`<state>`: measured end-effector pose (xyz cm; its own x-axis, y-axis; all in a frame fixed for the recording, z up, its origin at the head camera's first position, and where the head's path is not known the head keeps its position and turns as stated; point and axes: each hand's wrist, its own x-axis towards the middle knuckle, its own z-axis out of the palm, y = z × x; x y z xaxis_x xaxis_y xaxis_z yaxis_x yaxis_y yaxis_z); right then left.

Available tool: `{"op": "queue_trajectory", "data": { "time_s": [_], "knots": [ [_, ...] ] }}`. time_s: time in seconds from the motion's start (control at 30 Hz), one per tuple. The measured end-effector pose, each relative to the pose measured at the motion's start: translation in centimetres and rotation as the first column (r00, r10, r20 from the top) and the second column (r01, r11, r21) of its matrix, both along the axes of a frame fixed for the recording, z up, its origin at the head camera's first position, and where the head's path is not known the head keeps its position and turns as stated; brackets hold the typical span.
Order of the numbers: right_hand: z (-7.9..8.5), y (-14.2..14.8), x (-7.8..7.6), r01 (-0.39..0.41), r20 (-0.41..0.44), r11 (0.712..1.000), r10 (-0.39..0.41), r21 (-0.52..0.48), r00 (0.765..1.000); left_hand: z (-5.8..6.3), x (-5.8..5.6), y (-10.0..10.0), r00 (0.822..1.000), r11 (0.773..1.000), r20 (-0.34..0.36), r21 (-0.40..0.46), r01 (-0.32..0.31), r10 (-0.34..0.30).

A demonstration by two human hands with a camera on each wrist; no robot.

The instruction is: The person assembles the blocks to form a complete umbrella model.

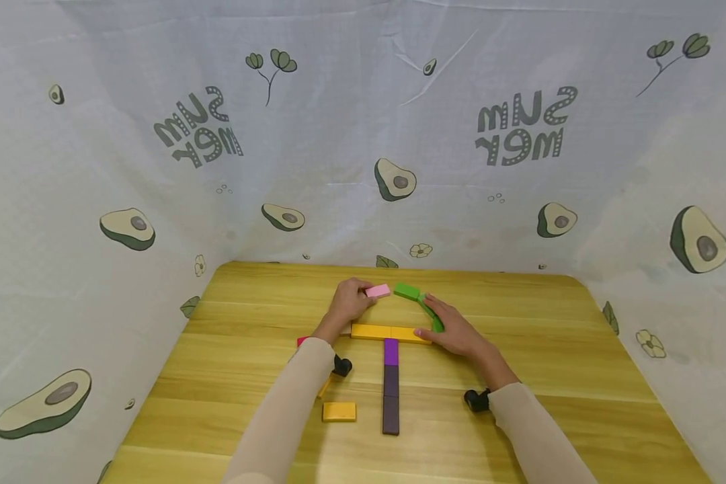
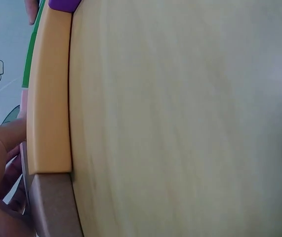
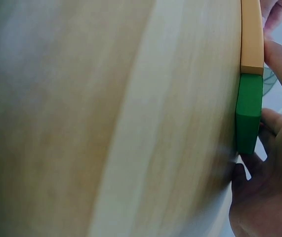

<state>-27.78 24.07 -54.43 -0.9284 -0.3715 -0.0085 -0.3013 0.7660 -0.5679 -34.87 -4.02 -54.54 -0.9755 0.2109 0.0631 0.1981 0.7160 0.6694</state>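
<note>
At the far part of the table, my left hand (image 1: 349, 301) pinches the left end of a pink block (image 1: 378, 290). Just right of it lies a green block (image 1: 407, 291), with more green blocks (image 1: 437, 324) angling down beside my right hand (image 1: 456, 329). The right hand is spread, its fingertips on the slanting green pieces and its thumb at the right end of a row of yellow blocks (image 1: 372, 331). From that row a purple block (image 1: 390, 351) and dark blocks (image 1: 390, 382) run toward me in a line. The right wrist view shows a green block (image 3: 249, 98) against the yellow one.
A loose yellow block (image 1: 339, 412) lies at the front, left of the dark ones. My left forearm partly covers a red block (image 1: 301, 341) and another yellow piece (image 1: 324, 387). A printed cloth (image 1: 339, 134) hangs behind the wooden table (image 1: 556, 349) and along both sides.
</note>
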Motion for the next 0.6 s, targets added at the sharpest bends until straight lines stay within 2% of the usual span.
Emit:
{"op": "queue_trajectory", "data": {
  "time_s": [0.17, 0.6],
  "knots": [
    [-0.03, 0.06, 0.07, 0.0, -0.001, 1.0, 0.0, -0.001, 1.0, 0.17, 0.24, -0.25, 1.0, 1.0, -0.01, -0.018, 0.019, -0.019],
    [0.11, -0.18, -0.06, 0.01, 0.021, 1.0, -0.01, 0.004, 1.0, 0.18, 0.18, -0.18, 1.0, 0.999, -0.022, -0.027, 0.019, -0.02]
  ]
}}
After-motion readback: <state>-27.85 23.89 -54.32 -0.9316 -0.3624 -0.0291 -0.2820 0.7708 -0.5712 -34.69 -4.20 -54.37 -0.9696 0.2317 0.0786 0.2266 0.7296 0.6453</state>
